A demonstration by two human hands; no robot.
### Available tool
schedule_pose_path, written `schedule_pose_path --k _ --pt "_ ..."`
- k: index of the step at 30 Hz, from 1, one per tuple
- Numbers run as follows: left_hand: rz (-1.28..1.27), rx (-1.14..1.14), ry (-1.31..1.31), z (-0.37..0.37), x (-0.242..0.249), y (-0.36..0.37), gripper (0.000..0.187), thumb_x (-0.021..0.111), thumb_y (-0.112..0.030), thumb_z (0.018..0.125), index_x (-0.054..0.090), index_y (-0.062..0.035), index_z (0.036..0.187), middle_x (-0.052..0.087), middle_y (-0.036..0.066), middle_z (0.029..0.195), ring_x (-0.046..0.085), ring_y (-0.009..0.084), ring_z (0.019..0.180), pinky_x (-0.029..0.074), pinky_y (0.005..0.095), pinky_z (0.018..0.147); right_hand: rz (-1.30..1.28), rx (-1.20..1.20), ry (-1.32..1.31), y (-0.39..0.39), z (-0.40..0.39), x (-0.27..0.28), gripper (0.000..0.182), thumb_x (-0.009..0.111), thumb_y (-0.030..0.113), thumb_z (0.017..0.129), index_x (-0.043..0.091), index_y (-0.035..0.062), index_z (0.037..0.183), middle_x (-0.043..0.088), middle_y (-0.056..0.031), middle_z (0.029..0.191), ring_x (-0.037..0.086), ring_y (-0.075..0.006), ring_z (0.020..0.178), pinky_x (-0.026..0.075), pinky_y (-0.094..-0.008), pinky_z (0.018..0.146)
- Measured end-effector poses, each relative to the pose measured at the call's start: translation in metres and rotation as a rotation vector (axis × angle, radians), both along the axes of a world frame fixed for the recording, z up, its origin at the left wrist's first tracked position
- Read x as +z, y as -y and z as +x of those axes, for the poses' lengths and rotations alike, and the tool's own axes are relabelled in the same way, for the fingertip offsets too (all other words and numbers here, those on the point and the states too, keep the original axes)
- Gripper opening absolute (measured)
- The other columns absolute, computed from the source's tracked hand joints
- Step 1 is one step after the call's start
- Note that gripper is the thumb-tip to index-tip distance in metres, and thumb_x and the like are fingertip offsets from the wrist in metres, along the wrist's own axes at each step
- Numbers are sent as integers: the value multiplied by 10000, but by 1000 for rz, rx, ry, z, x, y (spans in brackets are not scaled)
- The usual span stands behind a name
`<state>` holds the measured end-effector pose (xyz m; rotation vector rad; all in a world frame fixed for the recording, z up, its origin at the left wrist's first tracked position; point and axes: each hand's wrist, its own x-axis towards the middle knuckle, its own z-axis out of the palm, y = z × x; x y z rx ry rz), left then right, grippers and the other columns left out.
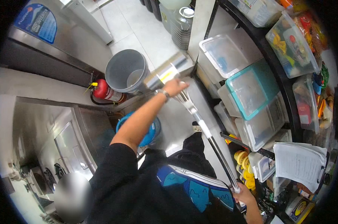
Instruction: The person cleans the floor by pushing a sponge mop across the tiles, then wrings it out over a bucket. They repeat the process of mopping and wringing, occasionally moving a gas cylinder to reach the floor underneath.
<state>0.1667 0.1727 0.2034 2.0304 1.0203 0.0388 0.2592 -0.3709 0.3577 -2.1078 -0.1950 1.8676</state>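
A long metal pole [221,155] with white joints runs from the upper middle down to the lower right. At its upper end is a wide, blurred silvery head [157,76] with a white and yellow middle. My left hand [174,87], with a band on the wrist, is closed around the pole's upper part, just below that head. Lower down, my right hand [244,195] grips the pole's white end. Left of the head stands a grey bucket [126,69], and beneath my left forearm is a blue tub [152,130], partly hidden.
A red fire extinguisher [103,90] stands beside the grey bucket. Black shelves [277,56] with plastic boxes and hanging papers [301,164] line the right. Large plastic jugs [182,28] stand at the top. A steel appliance [71,33] is at the upper left.
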Motion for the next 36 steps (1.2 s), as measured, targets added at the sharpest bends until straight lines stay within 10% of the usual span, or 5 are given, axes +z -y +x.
schedule_pose_path --k 11,27,36 --pt "-147 -72 -281 -77 -152 88 437 587 -382 724 586 -81 1040 599 177 1010 573 322 936 447 379 829 -81 116 -126 -82 17 -63 317 597 22 716 463 13 1003 498 -60 551 496 -150 397 397 -292 350" --pt "-502 475 -271 -334 -107 161 262 576 -271 792 604 -55 937 633 116 851 609 216 807 464 315 742 -100 -8 -347 -150 -20 -239 152 574 46 707 446 38 790 477 -63 549 471 -157 386 400 -315 340" --pt "-579 503 -244 -311 -85 164 212 572 -201 800 598 -37 932 621 61 777 594 137 705 471 257 653 -165 -22 -333 -216 -63 -265 158 567 75 730 424 73 797 470 -40 555 472 -144 403 408 -317 346"
